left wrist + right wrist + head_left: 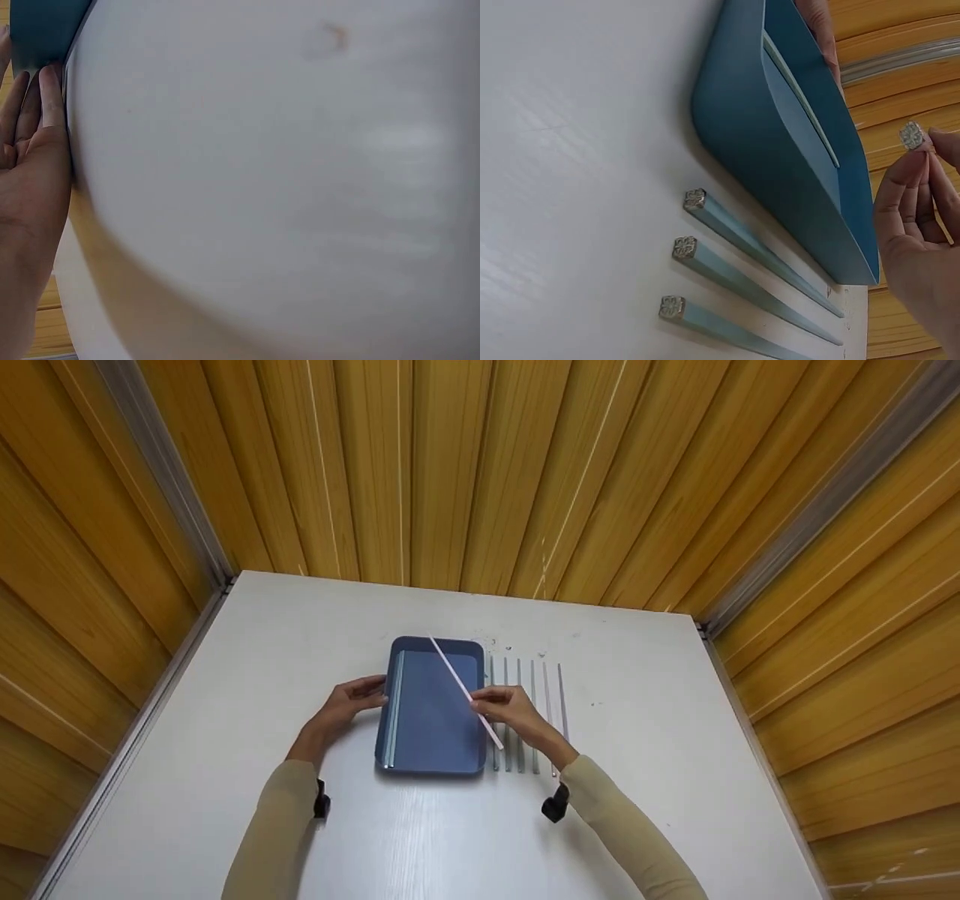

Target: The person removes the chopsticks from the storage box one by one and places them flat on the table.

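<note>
My right hand (506,709) pinches a pale pink chopstick (452,671) between thumb and fingertips. It slants over the right side of a blue rectangular tray (442,765); in the right wrist view its patterned silvery end (911,136) faces the camera. My left hand (346,705) rests against the tray's left wall, fingers fairly straight; the left wrist view shows its fingers (51,97) touching the wall. Inside the tray, pale green chopsticks (394,712) lie along the left side; their exact number is unclear.
Several chopsticks (533,682) lie side by side on the white table (427,840), right of the tray and partly under my right arm. Small dark specks (508,648) dot the table behind them. Wood-patterned walls (450,472) enclose the back and sides.
</note>
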A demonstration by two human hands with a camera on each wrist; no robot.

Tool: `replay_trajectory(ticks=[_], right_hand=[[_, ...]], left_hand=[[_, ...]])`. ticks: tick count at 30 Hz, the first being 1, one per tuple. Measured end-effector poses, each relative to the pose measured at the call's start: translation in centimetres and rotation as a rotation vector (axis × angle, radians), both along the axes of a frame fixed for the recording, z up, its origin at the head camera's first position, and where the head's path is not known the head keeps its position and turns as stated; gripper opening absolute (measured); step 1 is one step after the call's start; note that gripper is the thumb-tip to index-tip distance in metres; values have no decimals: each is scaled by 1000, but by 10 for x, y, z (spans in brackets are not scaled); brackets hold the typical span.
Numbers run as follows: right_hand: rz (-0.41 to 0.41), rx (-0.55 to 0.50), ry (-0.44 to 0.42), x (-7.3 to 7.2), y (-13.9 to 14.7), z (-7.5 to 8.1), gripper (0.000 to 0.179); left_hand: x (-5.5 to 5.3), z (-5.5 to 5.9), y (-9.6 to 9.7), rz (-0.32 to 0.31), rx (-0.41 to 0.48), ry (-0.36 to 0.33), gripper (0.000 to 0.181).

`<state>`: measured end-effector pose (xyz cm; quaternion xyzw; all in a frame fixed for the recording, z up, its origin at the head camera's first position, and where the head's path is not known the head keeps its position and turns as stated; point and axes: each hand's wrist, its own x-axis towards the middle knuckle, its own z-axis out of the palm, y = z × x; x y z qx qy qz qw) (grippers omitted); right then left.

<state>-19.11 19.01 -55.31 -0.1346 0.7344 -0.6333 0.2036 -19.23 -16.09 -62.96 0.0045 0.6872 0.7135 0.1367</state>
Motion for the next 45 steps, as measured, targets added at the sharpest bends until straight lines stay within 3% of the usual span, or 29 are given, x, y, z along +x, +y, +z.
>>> replay_trajectory(ticks=[16,30,35,45], right_hand=[[-21,-3,106,8,18,-2,33],[-139,92,70,9,67,4,37],[-209,118,90,12,87,-1,39],[-392,135,35,21,127,-21,33]], left_hand=[[-1,1,1,-17,7,2,63],[-3,0,1,-11,-5,2,64],[-2,0,1,-19,-17,9,64],[2,2,0,-3,-6,-17,63]])
